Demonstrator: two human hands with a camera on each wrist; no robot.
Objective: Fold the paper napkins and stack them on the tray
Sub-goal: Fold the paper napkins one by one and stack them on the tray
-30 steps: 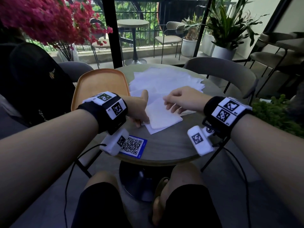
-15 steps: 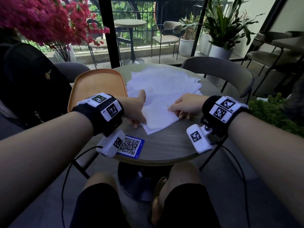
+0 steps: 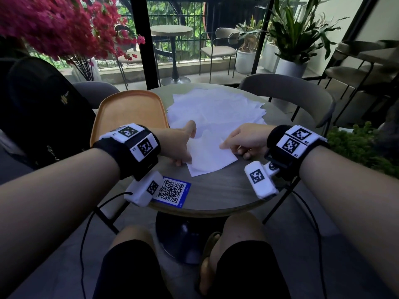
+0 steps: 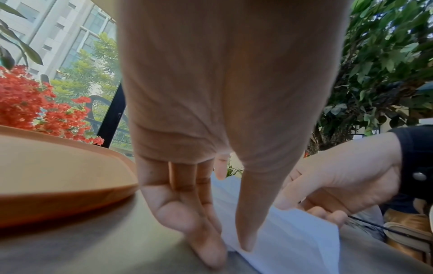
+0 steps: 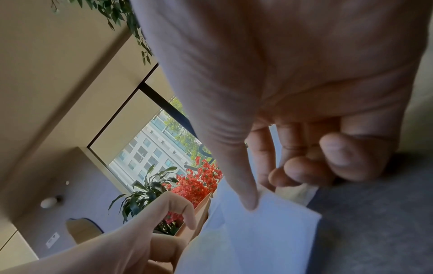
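The folded napkin (image 3: 210,157) lies on the worktop (image 3: 216,190), its left edge pinched by the left hand (image 3: 179,145) fingers, its right corner by the right hand (image 3: 244,140) fingers.

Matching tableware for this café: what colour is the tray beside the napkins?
The tray is orange-tan, plain, no pattern; the head view shows it best.

No legible text; only a QR code card (image 3: 171,191) on the table (image 3: 216,190).
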